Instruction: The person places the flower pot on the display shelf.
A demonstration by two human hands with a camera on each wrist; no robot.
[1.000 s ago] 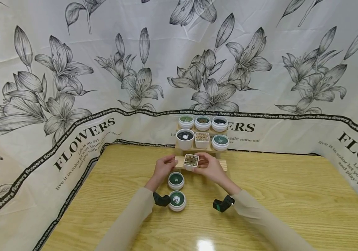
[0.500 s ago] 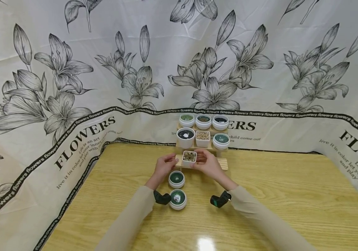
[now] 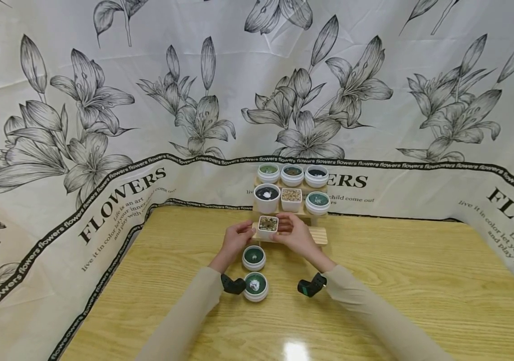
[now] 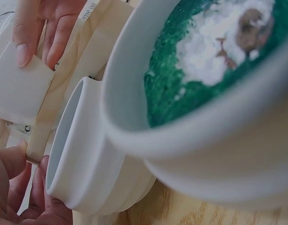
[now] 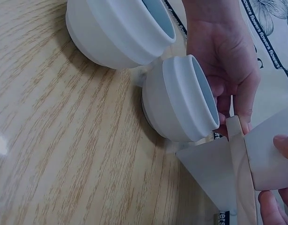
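My right hand (image 3: 296, 234) holds a small square white pot (image 3: 268, 227) with pebbly fill, thumb in front and fingers round its right side. In the right wrist view, the base of this pot (image 5: 270, 150) is right against the lowest board (image 5: 242, 168) of a wooden stepped stand. My left hand (image 3: 235, 241) pinches the left end of that board (image 4: 38, 136), with the thumb on top and fingers below. Just in front of the board stand two round white pots on the table, the nearer pot (image 3: 255, 287) with white bits on green and the farther pot (image 3: 254, 257) green inside.
The upper steps carry several pots, among them a square pot of tan pebbles (image 3: 291, 199), a dark-filled pot (image 3: 266, 199) and a round green pot (image 3: 317, 203). A flower-print cloth (image 3: 203, 185) hangs behind the wooden table (image 3: 397, 281).
My right hand has slid the square pot leftward and slightly back along the lowest board, toward its left end. My left hand keeps its place at the board's end.
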